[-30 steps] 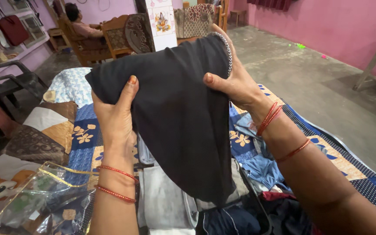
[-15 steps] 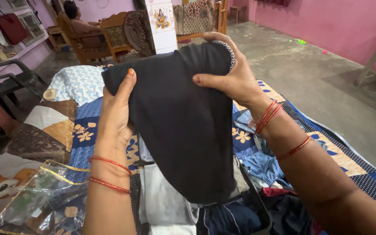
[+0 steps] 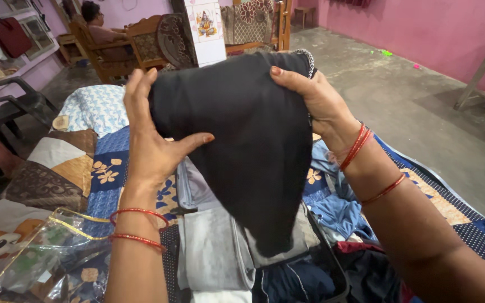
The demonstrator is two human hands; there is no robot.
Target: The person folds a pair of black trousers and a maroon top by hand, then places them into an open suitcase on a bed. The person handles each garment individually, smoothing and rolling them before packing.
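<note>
I hold a black garment (image 3: 248,140) up in front of me with both hands. My left hand (image 3: 150,134) grips its left edge, thumb across the front and fingers behind. My right hand (image 3: 315,101) pinches the top right corner, where a patterned trim shows. The cloth hangs down to a point over folded grey and white clothes (image 3: 211,252) and dark blue clothes (image 3: 293,280) that lie below it. Red bangles sit on both wrists.
A blue floral bedsheet (image 3: 108,185) covers the bed, with cushions (image 3: 57,168) and a clear plastic bag (image 3: 40,264) at left. Blue garments (image 3: 338,207) lie at right. Wooden chairs (image 3: 152,45) and a seated person (image 3: 99,28) are behind; concrete floor (image 3: 411,106) to the right.
My left hand slid down the left edge and its thumb now lies across the front. The garment has narrowed and shifted slightly right, and my right hand has dropped a little.
</note>
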